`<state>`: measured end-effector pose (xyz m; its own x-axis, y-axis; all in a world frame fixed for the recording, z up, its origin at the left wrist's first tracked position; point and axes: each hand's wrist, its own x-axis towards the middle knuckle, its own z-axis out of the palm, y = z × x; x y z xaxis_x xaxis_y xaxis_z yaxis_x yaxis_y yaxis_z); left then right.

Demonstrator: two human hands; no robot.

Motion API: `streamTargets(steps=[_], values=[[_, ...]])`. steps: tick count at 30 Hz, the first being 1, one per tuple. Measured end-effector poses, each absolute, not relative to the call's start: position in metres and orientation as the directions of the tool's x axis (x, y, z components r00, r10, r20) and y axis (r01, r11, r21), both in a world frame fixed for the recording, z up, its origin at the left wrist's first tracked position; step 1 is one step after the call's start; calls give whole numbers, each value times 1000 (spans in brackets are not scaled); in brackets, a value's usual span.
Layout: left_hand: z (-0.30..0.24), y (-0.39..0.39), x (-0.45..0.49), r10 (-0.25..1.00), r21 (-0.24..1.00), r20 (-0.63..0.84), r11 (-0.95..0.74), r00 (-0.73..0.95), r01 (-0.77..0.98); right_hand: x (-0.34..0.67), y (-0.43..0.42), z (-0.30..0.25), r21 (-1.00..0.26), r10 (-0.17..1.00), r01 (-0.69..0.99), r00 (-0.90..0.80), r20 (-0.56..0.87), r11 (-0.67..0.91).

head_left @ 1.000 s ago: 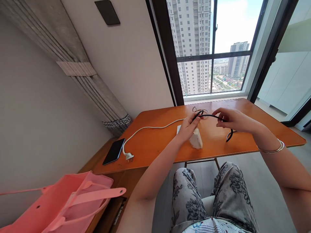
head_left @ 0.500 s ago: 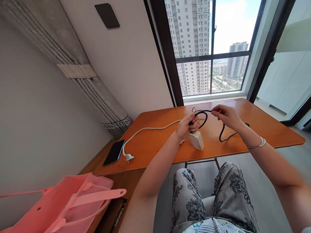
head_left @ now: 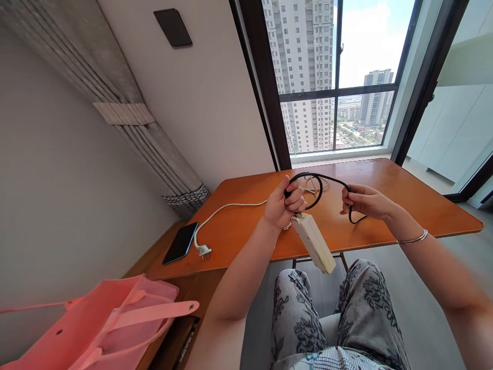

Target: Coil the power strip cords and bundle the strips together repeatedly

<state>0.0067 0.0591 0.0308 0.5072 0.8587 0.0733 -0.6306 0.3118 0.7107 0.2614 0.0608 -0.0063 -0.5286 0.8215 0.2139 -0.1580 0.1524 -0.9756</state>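
Black cable [head_left: 321, 190] is located at centre-right of the frame, held between both hands above the table. One loop stands clear beside the left hand [head_left: 287, 203], which is closed in a fist around the cable. From there a span runs across to the right hand [head_left: 364, 201], whose thumb and fingers pinch it, the hand otherwise loosely curled. Beyond that pinch the cable drops, bends and passes behind the right wrist.

Off-white rectangular block [head_left: 314, 244] hangs tilted directly beneath the left fist, its lower end overlapping the table's front edge in view; the join at its upper end is hidden by the fingers. A silver-coloured bracelet [head_left: 414, 239] is worn on the right wrist.

On the orange-brown wooden table [head_left: 239, 236], a white power cord [head_left: 231, 204] curves leftward to a white plug [head_left: 204, 250] with exposed prongs, just beside a dark-screened smartphone [head_left: 180, 243]. Pink bag [head_left: 115, 318] occupies the lower left of the frame; patterned grey trousers [head_left: 300, 308], lower centre. Dark-framed window [head_left: 337, 92], upper right, shows high-rise buildings.
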Motion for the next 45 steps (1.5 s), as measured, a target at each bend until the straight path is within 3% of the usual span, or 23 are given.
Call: streamTargets(steps=[3,6,12,16,20,23,26,28,32,37,40,45], values=[[33,50,12,846,713,48,344,532,-611,250,65,-13,-942,943,-228,-169,286,245],[35,43,19,850,715,71,321,521,-621,235,66,-21,-942,946,-110,-33,323,317],[34,39,26,875,705,206,178,439,-686,217,46,-31,-872,889,296,-370,271,389],[28,40,27,877,727,260,97,403,-680,218,40,-37,-833,817,321,-526,238,450],[26,41,25,890,712,310,17,335,-702,221,40,-56,-787,804,350,-522,286,507],[29,41,20,905,691,337,-49,260,-721,224,39,-77,-659,824,495,-358,439,566],[35,42,13,912,658,366,-113,185,-744,232,34,-91,-476,726,635,-202,658,609],[38,42,10,917,644,370,-141,145,-752,237,31,-93,-344,664,714,-225,713,610],[36,45,8,939,653,327,-141,109,-744,244,23,-85,-46,610,807,-407,680,589],[25,50,12,943,667,317,-149,97,-730,242,8,-60,277,394,715,-617,681,642],[21,51,19,939,649,339,-191,55,-736,238,-3,-38,360,299,637,-691,658,682],[23,47,31,924,634,376,-203,68,-746,218,-17,-6,384,246,523,-780,576,761]])
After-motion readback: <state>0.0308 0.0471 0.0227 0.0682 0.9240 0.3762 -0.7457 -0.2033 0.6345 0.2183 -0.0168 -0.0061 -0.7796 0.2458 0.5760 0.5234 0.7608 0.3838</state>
